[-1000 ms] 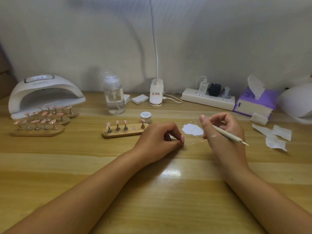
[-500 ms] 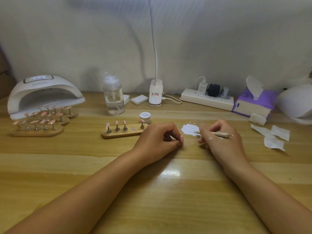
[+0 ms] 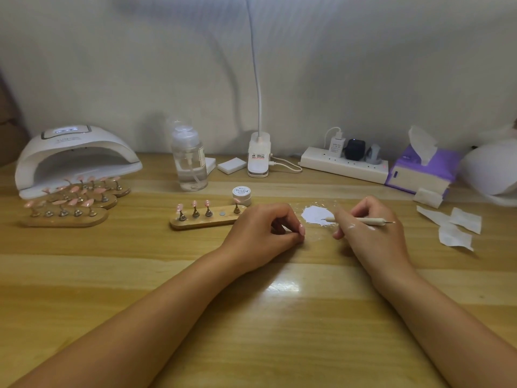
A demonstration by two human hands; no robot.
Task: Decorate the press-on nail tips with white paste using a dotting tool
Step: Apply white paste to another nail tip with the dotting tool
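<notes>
My right hand point(image 3: 372, 233) grips a thin pale dotting tool point(image 3: 361, 220) lying almost flat, its left tip on the white paste patch point(image 3: 314, 214) smeared on the table. White smears mark the back of that hand. My left hand point(image 3: 265, 228) rests on the table left of the paste, fingers curled against the thumb; anything between them is hidden. Behind it lies a wooden holder point(image 3: 201, 223) with several pink nail tips point(image 3: 194, 204) on small stands and one bare slot. A small white jar point(image 3: 241, 195) stands at its right end.
More wooden holders with pink tips point(image 3: 67, 212) lie at the left before a white nail lamp point(image 3: 75, 155). Along the back stand a pump bottle point(image 3: 188, 161), desk lamp base point(image 3: 258, 158), power strip point(image 3: 344, 163) and purple tissue pack point(image 3: 419, 172). Paper scraps point(image 3: 458, 225) lie at the right.
My right hand has dropped toward the table and turned the dotting tool from a raised slant to nearly flat, bringing its tip onto the paste. My left hand stayed put.
</notes>
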